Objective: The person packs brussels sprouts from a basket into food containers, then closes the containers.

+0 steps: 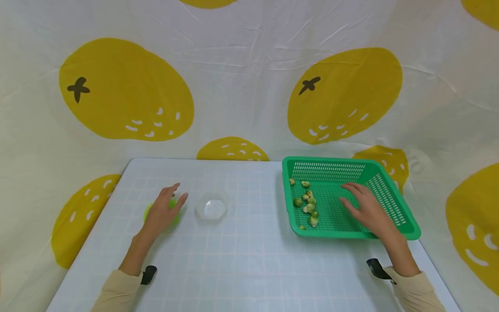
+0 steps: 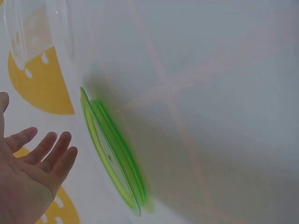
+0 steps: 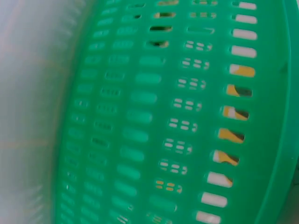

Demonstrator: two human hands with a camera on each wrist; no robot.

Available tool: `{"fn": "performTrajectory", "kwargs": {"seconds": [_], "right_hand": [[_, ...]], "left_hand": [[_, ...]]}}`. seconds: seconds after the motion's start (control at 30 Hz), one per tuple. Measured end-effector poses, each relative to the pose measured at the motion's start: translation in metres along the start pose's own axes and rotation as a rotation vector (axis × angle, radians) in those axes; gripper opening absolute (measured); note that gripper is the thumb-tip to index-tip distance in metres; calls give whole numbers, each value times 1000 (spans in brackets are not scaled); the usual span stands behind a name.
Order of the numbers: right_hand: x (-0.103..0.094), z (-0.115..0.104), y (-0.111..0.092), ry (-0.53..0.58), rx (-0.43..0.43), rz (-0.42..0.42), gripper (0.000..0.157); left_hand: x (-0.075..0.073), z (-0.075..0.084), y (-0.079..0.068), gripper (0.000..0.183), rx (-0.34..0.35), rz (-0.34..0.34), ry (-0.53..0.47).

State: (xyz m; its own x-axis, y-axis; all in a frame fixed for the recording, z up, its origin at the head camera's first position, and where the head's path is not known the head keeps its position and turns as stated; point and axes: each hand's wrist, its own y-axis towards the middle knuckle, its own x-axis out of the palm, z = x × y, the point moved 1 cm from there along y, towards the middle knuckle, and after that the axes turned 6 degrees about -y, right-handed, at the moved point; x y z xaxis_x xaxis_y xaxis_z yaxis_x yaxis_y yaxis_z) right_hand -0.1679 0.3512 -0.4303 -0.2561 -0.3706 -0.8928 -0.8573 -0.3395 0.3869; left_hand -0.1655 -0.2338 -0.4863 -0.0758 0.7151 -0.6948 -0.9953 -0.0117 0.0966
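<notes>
My left hand (image 1: 160,214), fingers spread and slightly bent, hovers over a round green lid (image 2: 114,158) on the left of the table. In the head view the hand hides most of that lid; the left wrist view shows the hand (image 2: 32,175) apart from it, holding nothing. Right of this hand stands a small clear plastic bowl (image 1: 199,209). My right hand (image 1: 370,212) reaches over the near right side of a green plastic basket (image 1: 335,234), its fingers extended and holding nothing. Several small Brussels sprouts (image 1: 310,208) lie along the basket's left side.
A white table (image 1: 241,268) with a faint grid pattern carries everything. Behind it hangs a pale cloth (image 1: 241,86) printed with large yellow fruits. The basket's slotted side wall (image 3: 140,116) fills most of the right wrist view.
</notes>
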Motion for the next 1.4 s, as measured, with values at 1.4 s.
{"fn": "performTrajectory", "kwargs": {"seconds": [1.4], "right_hand": [[45, -46, 26, 135, -40, -252, 31]], "left_hand": [[49, 29, -7, 95, 2, -143, -235]]}}
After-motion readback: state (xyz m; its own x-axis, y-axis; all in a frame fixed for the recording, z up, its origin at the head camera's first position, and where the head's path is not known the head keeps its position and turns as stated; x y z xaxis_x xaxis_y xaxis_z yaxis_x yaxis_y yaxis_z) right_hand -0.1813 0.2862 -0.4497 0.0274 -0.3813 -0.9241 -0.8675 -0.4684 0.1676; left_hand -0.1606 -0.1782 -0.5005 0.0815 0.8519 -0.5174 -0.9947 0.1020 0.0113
